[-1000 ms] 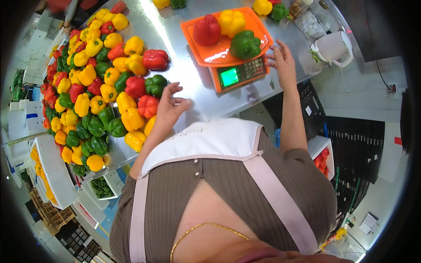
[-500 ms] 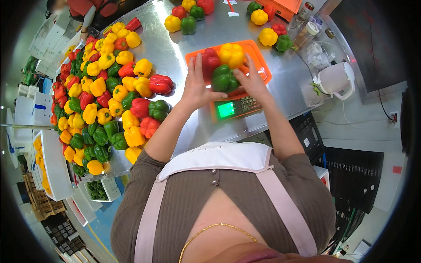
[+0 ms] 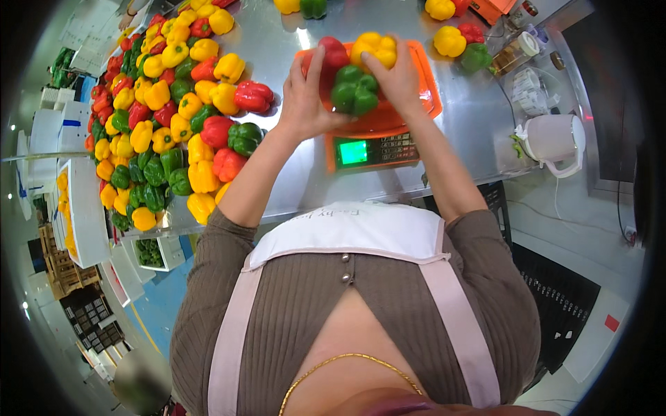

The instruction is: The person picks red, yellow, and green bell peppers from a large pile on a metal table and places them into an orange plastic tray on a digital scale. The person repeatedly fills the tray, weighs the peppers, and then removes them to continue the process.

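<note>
A red bell pepper (image 3: pixel 334 54), a yellow bell pepper (image 3: pixel 373 48) and a green bell pepper (image 3: pixel 355 91) sit close together over the orange tray (image 3: pixel 431 90) of a weighing scale (image 3: pixel 378 151). My left hand (image 3: pixel 305 104) curves round the red pepper's left side, its thumb reaching below the green one. From the right, my right hand (image 3: pixel 400 78) grips the yellow pepper, with the thumb on its near side. The green pepper lies between both hands, nearest me. The scale's small display glows green.
A large heap of red, yellow and green peppers (image 3: pixel 156 118) covers the metal table's left side. More peppers (image 3: pixel 451 41) lie at the far right, by jars (image 3: pixel 517 52) and a pale electric kettle (image 3: pixel 555 139). White crates (image 3: pixel 83 215) stand beyond the left edge.
My right thumb has gone from the green pepper to the yellow one. The left hand stays beside the red pepper. The whole view has shifted slightly.
</note>
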A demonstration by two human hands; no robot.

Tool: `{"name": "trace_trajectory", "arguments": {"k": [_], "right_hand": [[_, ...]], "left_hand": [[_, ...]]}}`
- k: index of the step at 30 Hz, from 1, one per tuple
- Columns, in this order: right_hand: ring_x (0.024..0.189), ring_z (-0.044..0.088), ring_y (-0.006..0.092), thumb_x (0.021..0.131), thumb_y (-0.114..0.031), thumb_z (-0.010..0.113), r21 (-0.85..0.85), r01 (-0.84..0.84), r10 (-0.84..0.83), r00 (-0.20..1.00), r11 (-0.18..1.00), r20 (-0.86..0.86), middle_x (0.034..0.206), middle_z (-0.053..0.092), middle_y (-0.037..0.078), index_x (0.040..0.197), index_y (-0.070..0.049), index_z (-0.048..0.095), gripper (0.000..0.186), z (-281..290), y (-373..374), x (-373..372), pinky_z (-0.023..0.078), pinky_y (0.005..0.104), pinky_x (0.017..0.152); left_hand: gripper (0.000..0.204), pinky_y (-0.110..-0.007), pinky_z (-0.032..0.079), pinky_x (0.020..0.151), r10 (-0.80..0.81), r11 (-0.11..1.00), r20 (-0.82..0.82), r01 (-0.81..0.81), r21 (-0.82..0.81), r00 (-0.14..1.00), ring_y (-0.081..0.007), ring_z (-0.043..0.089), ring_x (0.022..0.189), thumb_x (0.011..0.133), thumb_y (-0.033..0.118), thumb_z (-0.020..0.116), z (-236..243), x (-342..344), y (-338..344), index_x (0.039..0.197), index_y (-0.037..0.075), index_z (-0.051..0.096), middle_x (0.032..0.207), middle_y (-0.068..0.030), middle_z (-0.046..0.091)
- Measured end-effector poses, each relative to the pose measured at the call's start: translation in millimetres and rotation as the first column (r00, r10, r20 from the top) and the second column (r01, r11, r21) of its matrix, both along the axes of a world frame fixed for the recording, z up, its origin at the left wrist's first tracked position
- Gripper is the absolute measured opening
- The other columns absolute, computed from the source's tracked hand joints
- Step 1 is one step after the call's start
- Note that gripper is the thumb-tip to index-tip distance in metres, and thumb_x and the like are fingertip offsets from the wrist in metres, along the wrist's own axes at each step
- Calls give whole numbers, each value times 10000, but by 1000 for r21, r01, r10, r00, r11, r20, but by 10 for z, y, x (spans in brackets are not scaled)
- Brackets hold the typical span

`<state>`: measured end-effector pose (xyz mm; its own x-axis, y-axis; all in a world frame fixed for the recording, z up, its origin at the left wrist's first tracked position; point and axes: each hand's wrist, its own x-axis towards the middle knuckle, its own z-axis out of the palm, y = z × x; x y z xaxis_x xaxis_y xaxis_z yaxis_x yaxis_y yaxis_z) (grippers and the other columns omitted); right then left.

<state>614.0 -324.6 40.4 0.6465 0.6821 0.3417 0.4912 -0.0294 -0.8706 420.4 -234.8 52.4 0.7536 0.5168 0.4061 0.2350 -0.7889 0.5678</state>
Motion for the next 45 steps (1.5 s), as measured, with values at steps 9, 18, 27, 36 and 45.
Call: {"name": "trace_trajectory", "arguments": {"k": [9,18,27,36,45], "right_hand": [[1074,629,217,898,-306,754,255,-27,-44,962,966,271,1191,625,128,1328,-17,494,580,1189,-47,130,506,342,918],[1074,617,158,935,-221,718,379,-143,121,989,914,83,1199,619,90,1319,-23,506,481,1366,-153,38,511,288,909],[1086,637,222,905,-345,738,164,-14,-16,984,986,176,1190,636,132,1375,-22,493,621,1217,-289,152,508,340,933],[1203,579,387,880,-398,724,-97,29,-17,991,995,131,1293,592,239,1406,16,457,721,144,-314,275,449,424,1036],[1358,463,353,975,-340,634,-89,7,-13,998,996,-67,1508,432,218,1543,-47,312,715,26,-573,513,379,424,1124]], "left_hand": [[1211,-509,376,1071,-139,893,277,-1,451,951,-417,403,1315,605,348,937,1119,99,93,1569,127,239,1455,-229,346],[1171,-521,394,1072,-82,924,152,18,381,985,-439,406,1319,602,374,939,1358,18,-70,1558,159,299,1453,-249,364],[1202,-481,465,1010,-146,929,264,40,368,954,-450,502,1204,526,369,977,1038,122,-10,1531,196,341,1372,-266,378],[1313,-567,387,1091,7,999,-114,-12,-43,994,-528,363,1353,521,429,959,217,230,-247,1579,199,217,1465,-310,289],[1388,-563,246,1183,-43,998,-196,35,-45,980,-510,148,1484,565,459,955,255,-41,-136,1609,135,100,1607,-336,20]]}}
